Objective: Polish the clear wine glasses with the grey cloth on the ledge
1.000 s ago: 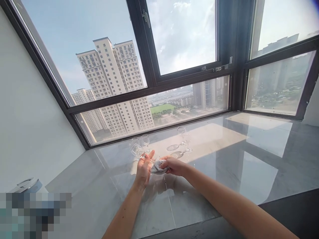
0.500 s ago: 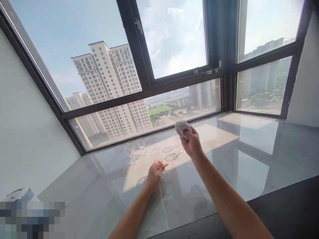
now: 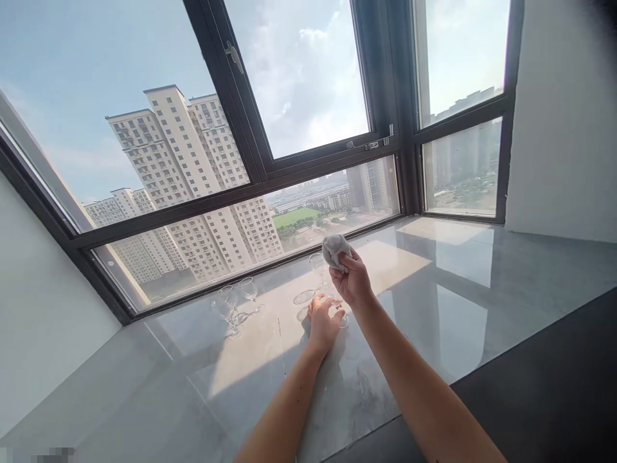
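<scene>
My left hand (image 3: 326, 321) is low over the tiled ledge, its fingers parted and curved beside a clear stemmed glass (image 3: 343, 320). The glass's round foot shows just right of the thumb; my fingers partly hide the rest. My right hand (image 3: 351, 278) is raised above and to the right, closed on a bunched grey-white cloth (image 3: 335, 251). Behind the cloth, another stemmed glass (image 3: 317, 262) is partly covered. Further left on the ledge, clear wine glasses (image 3: 247, 289) stand close together near the window.
The glossy grey tiled ledge (image 3: 183, 386) carries bright sunlight and window reflections. Dark window frames (image 3: 260, 186) run along its back, with a white wall (image 3: 563, 128) at the right. Dark flooring or a void (image 3: 544, 379) lies beyond the front edge.
My left hand has moved right along the ledge with the stemmed glass, and its fingers have loosened. The cloth stays in my right hand. The whole view has turned rightward.
</scene>
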Motion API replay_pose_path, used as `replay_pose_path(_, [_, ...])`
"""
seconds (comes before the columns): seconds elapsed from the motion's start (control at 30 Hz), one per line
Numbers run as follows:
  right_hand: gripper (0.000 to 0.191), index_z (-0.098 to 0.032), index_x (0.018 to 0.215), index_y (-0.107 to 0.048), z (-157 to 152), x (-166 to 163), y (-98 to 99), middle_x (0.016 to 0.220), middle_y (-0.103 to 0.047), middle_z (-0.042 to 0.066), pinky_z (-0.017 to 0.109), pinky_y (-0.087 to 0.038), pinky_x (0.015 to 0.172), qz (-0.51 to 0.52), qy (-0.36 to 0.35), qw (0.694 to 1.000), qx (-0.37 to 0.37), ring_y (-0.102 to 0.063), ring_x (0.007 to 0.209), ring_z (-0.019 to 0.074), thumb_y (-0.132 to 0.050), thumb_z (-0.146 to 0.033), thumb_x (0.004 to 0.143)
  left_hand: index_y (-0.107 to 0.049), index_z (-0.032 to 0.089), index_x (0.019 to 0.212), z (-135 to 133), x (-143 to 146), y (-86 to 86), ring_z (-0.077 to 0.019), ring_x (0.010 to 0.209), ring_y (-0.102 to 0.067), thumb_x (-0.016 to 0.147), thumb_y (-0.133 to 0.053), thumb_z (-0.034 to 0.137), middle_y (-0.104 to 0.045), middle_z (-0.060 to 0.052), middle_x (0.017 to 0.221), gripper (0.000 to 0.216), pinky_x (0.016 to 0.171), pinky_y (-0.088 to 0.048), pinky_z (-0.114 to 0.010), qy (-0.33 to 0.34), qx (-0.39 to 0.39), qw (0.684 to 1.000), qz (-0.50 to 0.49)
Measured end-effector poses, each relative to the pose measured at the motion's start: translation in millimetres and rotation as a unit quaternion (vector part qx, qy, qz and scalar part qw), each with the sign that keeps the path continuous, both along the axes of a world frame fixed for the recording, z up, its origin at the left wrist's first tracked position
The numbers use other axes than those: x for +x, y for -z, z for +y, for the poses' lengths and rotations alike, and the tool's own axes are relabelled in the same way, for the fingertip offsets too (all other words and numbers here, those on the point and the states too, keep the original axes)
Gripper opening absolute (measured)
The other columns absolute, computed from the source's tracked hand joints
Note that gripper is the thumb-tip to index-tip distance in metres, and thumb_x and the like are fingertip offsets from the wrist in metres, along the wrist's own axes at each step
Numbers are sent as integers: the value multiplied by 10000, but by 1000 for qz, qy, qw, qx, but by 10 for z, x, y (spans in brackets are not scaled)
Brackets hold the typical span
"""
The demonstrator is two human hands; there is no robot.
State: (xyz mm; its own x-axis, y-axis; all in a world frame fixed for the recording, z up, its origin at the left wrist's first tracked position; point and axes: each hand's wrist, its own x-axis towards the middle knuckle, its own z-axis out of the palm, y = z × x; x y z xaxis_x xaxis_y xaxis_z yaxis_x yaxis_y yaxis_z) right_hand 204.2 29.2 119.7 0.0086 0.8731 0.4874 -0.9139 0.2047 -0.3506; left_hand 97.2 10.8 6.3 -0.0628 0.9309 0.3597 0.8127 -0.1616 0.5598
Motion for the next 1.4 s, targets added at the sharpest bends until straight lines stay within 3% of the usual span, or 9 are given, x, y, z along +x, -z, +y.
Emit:
replay_pose_path(0.13, [192,-208,801,-605,-8,-14,-2,684,-524,-36,174,-292,365,0,-14,1000,-2,-346,506,65,-710,-120,666,-650,245,1225,60,-19,34,-308,1427,-331,858,-615,372,-429,-121,1510,390,1153,-265,-481,-14,-48,997,62])
replay_pose_path(0.3, [214,-215,769,-578,6,-49,18,624,-469,-57,162,-273,347,-9,-22,1000,5,-281,480,59,-738,-129,654,-666,211,1174,145,-16,65,-308,1438,-306,919,-519,379,-439,-144,1509,339,1158,-190,-560,-6,-73,990,122])
replay_pose_path(0.6, [214,-228,790,-563,17,-54,35,648,-446,-50,168,-296,354,-47,-5,999,12,-297,490,68,-728,-171,665,-692,250,1095,299,-36,138,-346,1315,-436,855,-597,384,-585,-145,1356,290,1126,-167,-606,17,-10,1000,8])
replay_pose_path(0.87, [199,-224,757,-575,11,-53,31,621,-418,-55,165,-259,358,-34,-18,999,3,-239,492,69,-730,-154,653,-699,197,1064,368,-47,140,-375,1316,-432,826,-616,370,-608,-177,1318,306,1133,-127,-606,23,2,998,-62])
replay_pose_path(1.07, [202,-208,755,-587,-4,-153,83,628,-448,-49,190,-245,386,-64,-27,998,-10,-280,504,69,-744,-162,636,-662,233,1158,230,-72,77,-357,1356,-398,805,-631,379,-533,-148,1410,383,1161,-114,-590,17,-6,999,-33])
replay_pose_path(1.17, [217,-202,755,-582,-55,-274,134,620,-463,-50,197,-242,403,-106,-38,993,-18,-326,508,70,-753,-169,626,-686,245,1016,-8,-335,37,-290,1209,-528,843,-578,338,-633,-102,1234,224,1110,-301,-476,34,57,998,-18])
replay_pose_path(1.23, [241,-200,760,-579,-110,-365,167,618,-471,-54,194,-240,415,-134,-50,989,-21,-355,514,70,-766,-173,610,-663,237,876,-187,-681,-10,-244,1026,-591,886,-495,290,-665,-79,1018,176,995,-410,-396,11,105,994,-26])
replay_pose_path(1.3, [252,-197,765,-583,-173,-452,199,611,-475,-58,189,-236,422,-168,-64,983,-20,-370,516,69,-774,-186,601,-603,233,797,-348,-1126,-80,-225,909,-582,896,-450,251,-625,-66,875,184,914,-439,-363,-89,158,982,-50])
replay_pose_path(1.4, [219,-188,734,-589,-248,-566,261,583,-466,-60,189,-241,424,-238,-77,968,-7,-380,514,71,-762,-207,602,-534,231,897,-489,-1792,-180,-215,918,-547,862,-498,236,-570,-57,944,51,895,-434,-356,-287,239,921,-110])
